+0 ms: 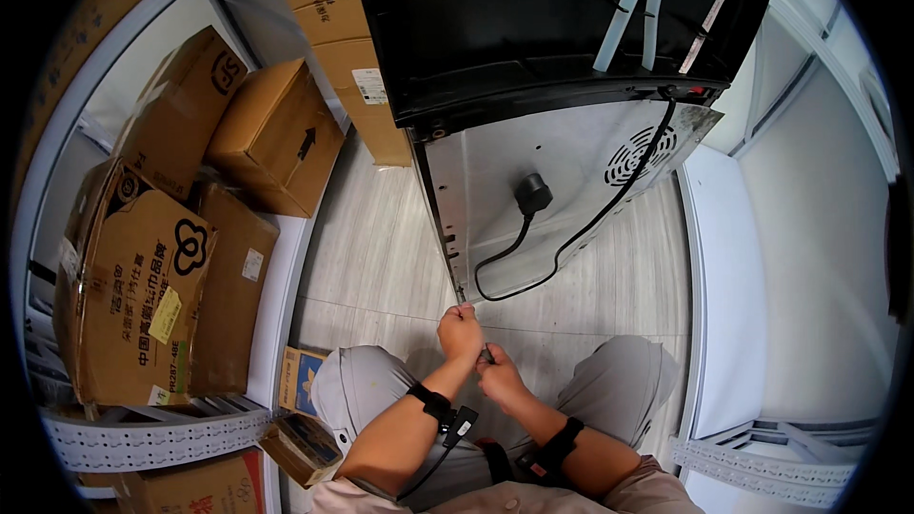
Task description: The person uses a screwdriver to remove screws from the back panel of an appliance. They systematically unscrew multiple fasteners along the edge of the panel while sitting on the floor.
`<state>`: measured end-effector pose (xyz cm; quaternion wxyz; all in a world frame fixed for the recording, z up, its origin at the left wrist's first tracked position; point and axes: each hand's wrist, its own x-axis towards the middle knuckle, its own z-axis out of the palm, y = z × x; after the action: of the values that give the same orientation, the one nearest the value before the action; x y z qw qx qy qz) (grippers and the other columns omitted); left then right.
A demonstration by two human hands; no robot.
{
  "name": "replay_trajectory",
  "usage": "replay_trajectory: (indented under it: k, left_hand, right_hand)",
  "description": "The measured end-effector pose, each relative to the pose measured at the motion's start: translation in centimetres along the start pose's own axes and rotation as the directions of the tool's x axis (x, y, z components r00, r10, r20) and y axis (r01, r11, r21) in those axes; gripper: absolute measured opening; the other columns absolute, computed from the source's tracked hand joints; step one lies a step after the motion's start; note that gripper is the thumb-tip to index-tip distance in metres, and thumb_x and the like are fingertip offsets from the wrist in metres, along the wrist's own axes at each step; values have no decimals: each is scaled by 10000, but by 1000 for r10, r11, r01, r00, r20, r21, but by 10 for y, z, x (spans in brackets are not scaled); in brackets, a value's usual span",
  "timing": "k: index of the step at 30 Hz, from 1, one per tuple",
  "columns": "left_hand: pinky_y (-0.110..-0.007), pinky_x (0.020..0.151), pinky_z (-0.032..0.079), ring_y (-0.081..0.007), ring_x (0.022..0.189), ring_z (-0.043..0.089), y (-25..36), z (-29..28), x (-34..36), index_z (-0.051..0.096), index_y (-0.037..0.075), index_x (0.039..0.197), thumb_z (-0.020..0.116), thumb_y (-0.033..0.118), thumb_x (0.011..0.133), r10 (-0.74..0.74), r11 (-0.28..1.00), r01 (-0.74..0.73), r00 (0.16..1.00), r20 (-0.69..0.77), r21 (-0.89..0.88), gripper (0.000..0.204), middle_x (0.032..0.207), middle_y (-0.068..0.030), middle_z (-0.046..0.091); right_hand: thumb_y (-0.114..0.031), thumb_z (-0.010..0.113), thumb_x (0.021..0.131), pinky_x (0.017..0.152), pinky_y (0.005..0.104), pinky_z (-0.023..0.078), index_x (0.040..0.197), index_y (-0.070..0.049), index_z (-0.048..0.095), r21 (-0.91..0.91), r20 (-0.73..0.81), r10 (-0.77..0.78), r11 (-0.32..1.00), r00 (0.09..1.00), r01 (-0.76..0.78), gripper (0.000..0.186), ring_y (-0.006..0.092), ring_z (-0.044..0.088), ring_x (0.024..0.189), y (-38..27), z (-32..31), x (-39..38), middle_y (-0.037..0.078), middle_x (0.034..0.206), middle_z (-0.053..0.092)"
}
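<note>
Both my hands are close together at the lower near corner of a metal back panel [495, 171] on a tall black appliance [543, 19]. My left hand [461, 331] is closed, its fingertips at the panel's bottom corner; what it pinches is hidden. Just right of and below it, my right hand [501, 376] is wrapped round a short dark handle [488, 354], mostly covered by the fingers. A black power cord [595, 214] loops down the panel, and its plug [533, 193] rests against the metal.
Shelving with cardboard boxes [143, 295] stands on the left, and a tall carton [333, 48] behind it. White shelving [728, 295] lines the right. Pale tubes [628, 9] run down the appliance's back. A small blue box [302, 381] lies beside my left knee.
</note>
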<state>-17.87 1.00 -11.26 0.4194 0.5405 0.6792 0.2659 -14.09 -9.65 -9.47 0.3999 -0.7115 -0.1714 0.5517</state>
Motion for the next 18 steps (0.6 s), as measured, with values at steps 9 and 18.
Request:
replay_trajectory:
  k: [9, 18]
  left_hand:
    - [-327, 531, 412, -143, 558, 513, -16, 11, 7, 649, -11, 893, 588, 221, 917, 41, 991, -48, 998, -52, -124, 241, 625, -54, 592]
    - [-293, 516, 384, -98, 559, 474, -13, 9, 7, 642, -9, 889, 588, 198, 919, 22, 978, -23, 1000, -4, -209, 216, 628, -14, 569]
  right_hand:
    - [-205, 499, 930, 781, 357, 465, 1295, -20, 479, -18, -24, 18, 1000, 1000, -18, 410, 280, 610, 911, 0, 0, -1, 191, 1041, 635]
    - [-165, 525, 936, 535, 268, 411, 1363, -61, 417, 4, -8, -47, 999, 999, 47, 453, 108, 486, 646, 14, 0, 10, 25, 874, 565]
